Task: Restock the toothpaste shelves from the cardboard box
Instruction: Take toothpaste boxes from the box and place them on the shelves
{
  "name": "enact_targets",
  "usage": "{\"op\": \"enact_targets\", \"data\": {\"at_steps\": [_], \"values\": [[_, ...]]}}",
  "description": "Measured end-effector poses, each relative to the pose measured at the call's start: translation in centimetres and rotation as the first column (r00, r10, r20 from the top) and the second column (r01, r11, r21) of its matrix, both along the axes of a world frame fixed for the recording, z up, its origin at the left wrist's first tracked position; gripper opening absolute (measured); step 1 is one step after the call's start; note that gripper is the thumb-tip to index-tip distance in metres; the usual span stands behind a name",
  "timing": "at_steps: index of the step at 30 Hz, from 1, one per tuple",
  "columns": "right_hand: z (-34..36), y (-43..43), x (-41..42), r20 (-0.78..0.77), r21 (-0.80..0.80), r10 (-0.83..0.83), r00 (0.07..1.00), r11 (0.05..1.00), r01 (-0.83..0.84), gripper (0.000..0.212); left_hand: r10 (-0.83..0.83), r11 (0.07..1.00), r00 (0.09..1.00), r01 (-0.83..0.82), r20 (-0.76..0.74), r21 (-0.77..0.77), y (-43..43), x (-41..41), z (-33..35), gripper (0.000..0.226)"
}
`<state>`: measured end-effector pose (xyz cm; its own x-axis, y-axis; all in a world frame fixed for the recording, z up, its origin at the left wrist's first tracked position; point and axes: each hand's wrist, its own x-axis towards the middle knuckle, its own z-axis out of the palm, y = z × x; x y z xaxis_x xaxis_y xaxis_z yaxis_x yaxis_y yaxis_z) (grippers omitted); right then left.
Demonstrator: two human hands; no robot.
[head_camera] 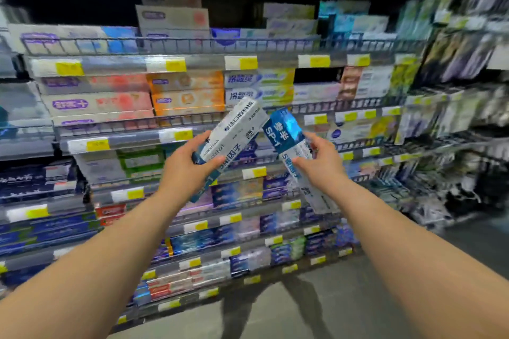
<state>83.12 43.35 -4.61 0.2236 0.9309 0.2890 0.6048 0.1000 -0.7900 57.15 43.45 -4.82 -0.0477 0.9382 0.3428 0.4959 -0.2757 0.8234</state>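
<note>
Left hand (pixel 190 165): grips a grey toothpaste carton (pixel 237 126).
Right hand (pixel 319 165): holds a blue-ended carton (pixel 283 132).
Progress: both cartons unshelved; shelves (pixel 121 143) look mostly full, though blurry.

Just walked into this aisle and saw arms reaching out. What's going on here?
A person faces the toothpaste shelves. The left hand grips a white box tilted up to the right; the right hand holds a blue-topped box leaning the other way, upper ends close together. Both are in the air, neither shelved yet.
</note>
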Motion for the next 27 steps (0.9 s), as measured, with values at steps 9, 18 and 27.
{"op": "enact_targets", "data": {"at_steps": [9,18,27], "values": [[6.0,7.3,16.4,0.115,0.14,-0.043,0.992,0.99,0.027,0.063,0.008,0.992,1.0,-0.007,-0.011,0.129,7.6,16.0,4.6,0.061],[10.9,20.4,23.9,0.255,0.416,-0.205,0.945,0.905,0.084,0.057,0.05,0.954,0.998,-0.035,-0.044,0.297,19.6,22.4,8.2,0.059],[15.6,31.3,29.1,0.481,0.614,-0.38,0.79,0.789,0.006,0.055,0.183,0.899,0.973,-0.108,-0.141,0.425,27.1,26.8,10.7,0.065]]}}
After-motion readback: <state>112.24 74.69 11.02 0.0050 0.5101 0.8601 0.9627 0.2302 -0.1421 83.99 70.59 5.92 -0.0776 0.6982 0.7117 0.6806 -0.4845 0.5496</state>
